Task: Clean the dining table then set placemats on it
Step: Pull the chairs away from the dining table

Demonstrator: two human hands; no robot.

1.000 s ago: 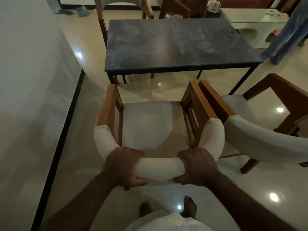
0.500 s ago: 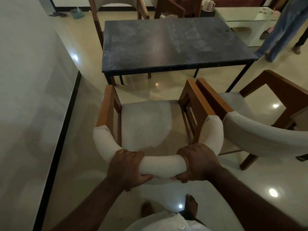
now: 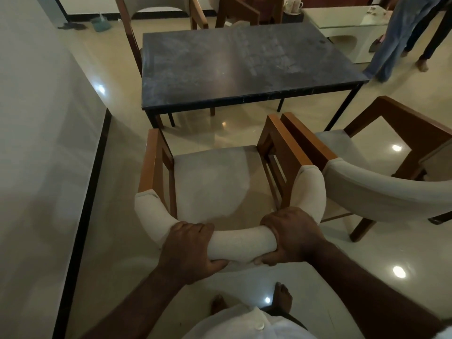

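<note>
Nearest, the left hand (image 3: 189,248) and right hand (image 3: 291,237) each close a full grip round the padded backrest (image 3: 241,243) of a chair (image 3: 215,182), fingers over the top and thumbs beneath. That chair stands on the near side of the table (image 3: 220,69), apart from its edge, with a second chair (image 3: 367,189) just beside it on the right. The table top is dark, bare and looks streaked with dust. No cloth or placemats show. Beyond the table a third chair (image 3: 156,11) stands at its far side. The task seems hardly begun: wiping and laying mats both remain.
</note>
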